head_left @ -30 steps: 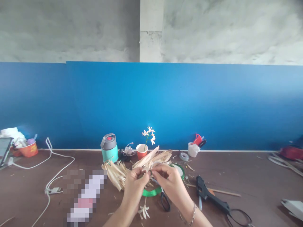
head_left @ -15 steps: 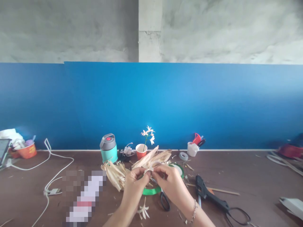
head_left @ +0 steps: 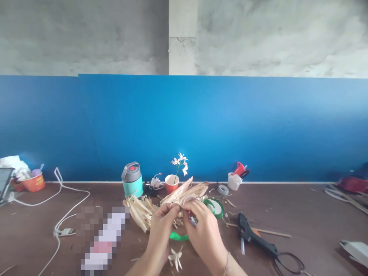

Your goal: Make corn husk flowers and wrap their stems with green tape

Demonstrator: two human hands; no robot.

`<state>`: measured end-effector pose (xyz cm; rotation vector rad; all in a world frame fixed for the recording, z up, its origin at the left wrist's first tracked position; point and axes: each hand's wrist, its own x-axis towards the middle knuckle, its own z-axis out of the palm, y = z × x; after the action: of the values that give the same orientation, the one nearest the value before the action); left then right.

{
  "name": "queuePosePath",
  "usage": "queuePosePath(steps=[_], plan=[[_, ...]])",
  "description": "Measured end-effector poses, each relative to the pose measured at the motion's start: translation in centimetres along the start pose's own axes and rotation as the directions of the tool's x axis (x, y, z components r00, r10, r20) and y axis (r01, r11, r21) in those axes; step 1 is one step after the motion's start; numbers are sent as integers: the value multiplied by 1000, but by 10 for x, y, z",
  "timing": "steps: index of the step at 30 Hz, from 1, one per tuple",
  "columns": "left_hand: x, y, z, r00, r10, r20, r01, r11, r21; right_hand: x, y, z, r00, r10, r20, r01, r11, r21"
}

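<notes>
both hands (head_left: 184,226), fingers pinching husk strip (head_left: 186,199)

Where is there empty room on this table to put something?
The widest bare patch of table lies right of the black glue gun, up to the white sheet at the edge. Another lies between the white cable and the teal flask. It is crowded around the left hand and right hand, pinching a pale strip amid husks.
</notes>
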<state>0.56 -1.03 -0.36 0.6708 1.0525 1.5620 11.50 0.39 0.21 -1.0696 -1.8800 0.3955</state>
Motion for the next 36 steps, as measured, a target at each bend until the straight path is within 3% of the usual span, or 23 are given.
queuePosePath(steps=[3, 6, 10, 14, 18, 22, 24, 28, 30, 33, 36], plan=[[-1, 6, 1, 1000, 13, 22, -13, 1000, 16, 10, 5, -11, 951, 227, 208, -290, 888, 356], [-3, 11, 3, 997, 39, 70, -44, 997, 70, 17, 11, -22, 822, 310, 477, -552, 640, 534], [-5, 15, 3, 977, 47, 209, -58, 997, 47, 15, 18, -27, 620, 191, 761, -778, 274, 565], [-4, 15, 1, 966, 77, 246, -84, 996, 15, 13, 21, -26, 528, 28, 849, -849, 27, 527], [-3, 13, -2, 967, 87, 239, -94, 995, 15, 14, 22, -21, 495, -19, 869, -862, -135, 488], [-1, 10, -3, 971, 60, 230, -55, 998, -30, 12, 22, -14, 547, 41, 836, -812, -216, 542], [0, 9, -3, 971, 77, 225, -71, 997, -37, 10, 20, -11, 587, 87, 805, -783, -191, 591], [3, 10, -6, 967, 130, 220, -129, 991, -21, 9, 18, -11, 665, 145, 732, -737, -27, 675], [4, 11, -7, 962, 132, 238, -133, 991, -10, 11, 19, -12, 642, 121, 757, -759, -45, 650], [4, 11, -9, 952, 126, 279, -138, 990, 23, 13, 23, -12, 543, 9, 839, -821, -204, 534], [3, 11, -10, 940, 117, 320, -137, 990, 41, 13, 26, -10, 498, -69, 864, -838, -296, 459]])
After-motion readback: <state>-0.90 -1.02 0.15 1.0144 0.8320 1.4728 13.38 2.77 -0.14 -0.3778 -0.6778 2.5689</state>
